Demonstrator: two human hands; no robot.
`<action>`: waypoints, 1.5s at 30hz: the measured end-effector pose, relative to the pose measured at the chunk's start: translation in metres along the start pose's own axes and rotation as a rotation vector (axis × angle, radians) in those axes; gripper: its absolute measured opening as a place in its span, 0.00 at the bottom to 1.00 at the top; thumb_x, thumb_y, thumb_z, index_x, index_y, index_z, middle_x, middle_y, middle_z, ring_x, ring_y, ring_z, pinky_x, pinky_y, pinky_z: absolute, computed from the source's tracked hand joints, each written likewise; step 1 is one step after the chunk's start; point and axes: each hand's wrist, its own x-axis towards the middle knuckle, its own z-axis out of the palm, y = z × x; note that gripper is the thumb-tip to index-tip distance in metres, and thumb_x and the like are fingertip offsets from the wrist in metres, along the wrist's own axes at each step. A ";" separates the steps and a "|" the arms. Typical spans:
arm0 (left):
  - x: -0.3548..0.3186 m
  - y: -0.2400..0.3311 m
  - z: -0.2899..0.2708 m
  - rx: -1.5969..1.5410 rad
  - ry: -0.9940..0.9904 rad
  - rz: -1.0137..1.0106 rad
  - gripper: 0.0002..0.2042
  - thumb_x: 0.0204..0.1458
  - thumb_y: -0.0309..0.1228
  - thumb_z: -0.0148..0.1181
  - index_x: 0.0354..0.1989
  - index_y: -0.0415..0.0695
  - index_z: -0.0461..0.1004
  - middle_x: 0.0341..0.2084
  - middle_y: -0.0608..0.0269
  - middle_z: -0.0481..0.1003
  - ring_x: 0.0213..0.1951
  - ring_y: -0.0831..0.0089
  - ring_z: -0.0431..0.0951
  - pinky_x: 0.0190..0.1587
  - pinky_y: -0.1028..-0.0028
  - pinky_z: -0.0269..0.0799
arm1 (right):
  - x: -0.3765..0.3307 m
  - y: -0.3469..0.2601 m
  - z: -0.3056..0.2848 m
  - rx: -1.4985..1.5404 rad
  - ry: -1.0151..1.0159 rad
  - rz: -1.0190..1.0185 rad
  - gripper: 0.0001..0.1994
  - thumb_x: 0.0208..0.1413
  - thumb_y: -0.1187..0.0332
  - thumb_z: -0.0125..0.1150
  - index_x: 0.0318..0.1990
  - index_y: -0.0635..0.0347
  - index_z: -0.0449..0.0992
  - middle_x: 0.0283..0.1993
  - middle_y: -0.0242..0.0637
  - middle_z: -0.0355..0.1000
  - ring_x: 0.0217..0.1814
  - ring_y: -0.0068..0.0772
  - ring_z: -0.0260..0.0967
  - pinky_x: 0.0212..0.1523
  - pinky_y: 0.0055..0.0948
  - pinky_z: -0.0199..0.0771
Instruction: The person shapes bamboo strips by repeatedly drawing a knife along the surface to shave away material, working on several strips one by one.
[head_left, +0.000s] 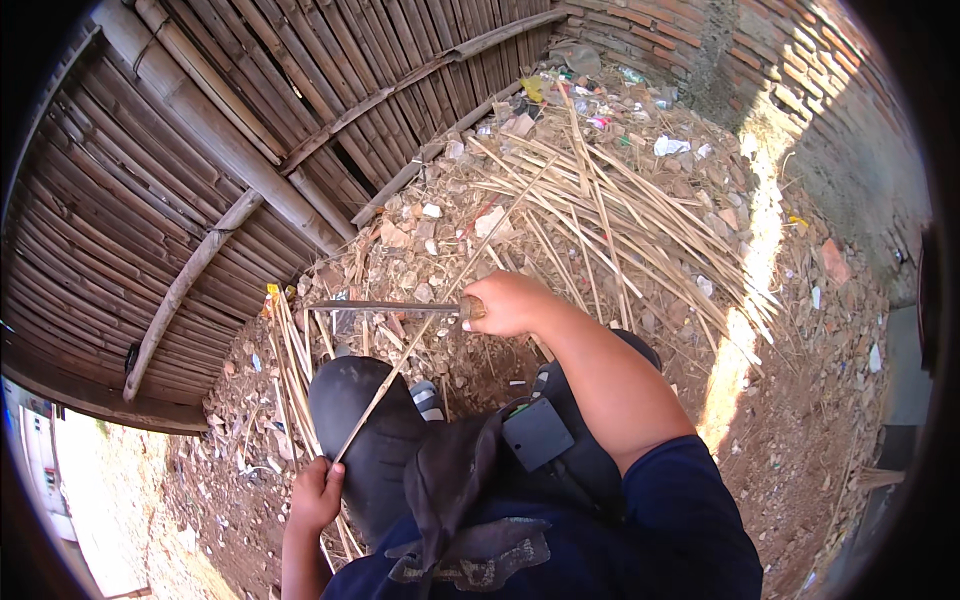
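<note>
My right hand (508, 303) is closed around the wooden handle of a long-bladed knife (385, 307), whose blade points left above the ground. At the lower left, my left hand (317, 495) pinches the near end of a long, thin bamboo strip (383, 390). The strip slants up and to the right past my knee, and the blade crosses it close to the handle. Whether the blade touches the strip I cannot tell. Beside my left hand lies a bundle of thin strips (293, 375), partly hidden by my leg.
A large pile of bamboo strips (640, 225) lies ahead to the right on ground strewn with rubble and litter. A bamboo-slat wall (230, 130) stands at the left, and a brick wall (650, 35) at the back. A dark box (538, 434) rests by my lap.
</note>
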 end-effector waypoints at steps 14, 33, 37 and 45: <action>0.006 -0.004 0.003 -0.056 0.014 -0.002 0.22 0.66 0.45 0.55 0.26 0.39 0.66 0.17 0.43 0.71 0.25 0.40 0.75 0.28 0.52 0.68 | 0.021 0.003 0.021 0.071 -0.137 -0.113 0.20 0.53 0.55 0.70 0.50 0.53 0.81 0.43 0.50 0.80 0.48 0.54 0.78 0.50 0.48 0.77; 0.010 -0.002 -0.006 -0.026 -0.042 -0.013 0.20 0.66 0.42 0.53 0.27 0.38 0.69 0.20 0.40 0.73 0.28 0.37 0.75 0.32 0.49 0.69 | 0.014 -0.024 0.006 0.007 -0.138 0.063 0.20 0.53 0.57 0.69 0.51 0.55 0.81 0.43 0.50 0.80 0.49 0.53 0.78 0.51 0.46 0.77; 0.007 0.003 -0.005 0.024 -0.009 -0.001 0.19 0.66 0.42 0.52 0.27 0.39 0.69 0.21 0.39 0.73 0.29 0.36 0.75 0.32 0.48 0.68 | 0.006 -0.035 0.006 -0.112 -0.116 0.022 0.19 0.53 0.56 0.70 0.49 0.55 0.81 0.43 0.49 0.80 0.49 0.53 0.78 0.51 0.47 0.77; 0.010 -0.002 -0.001 0.000 0.019 0.026 0.19 0.66 0.41 0.54 0.27 0.39 0.68 0.19 0.40 0.72 0.27 0.37 0.75 0.30 0.49 0.68 | 0.025 0.019 -0.003 0.058 0.079 0.205 0.24 0.52 0.55 0.70 0.54 0.57 0.79 0.49 0.51 0.79 0.55 0.53 0.76 0.57 0.45 0.75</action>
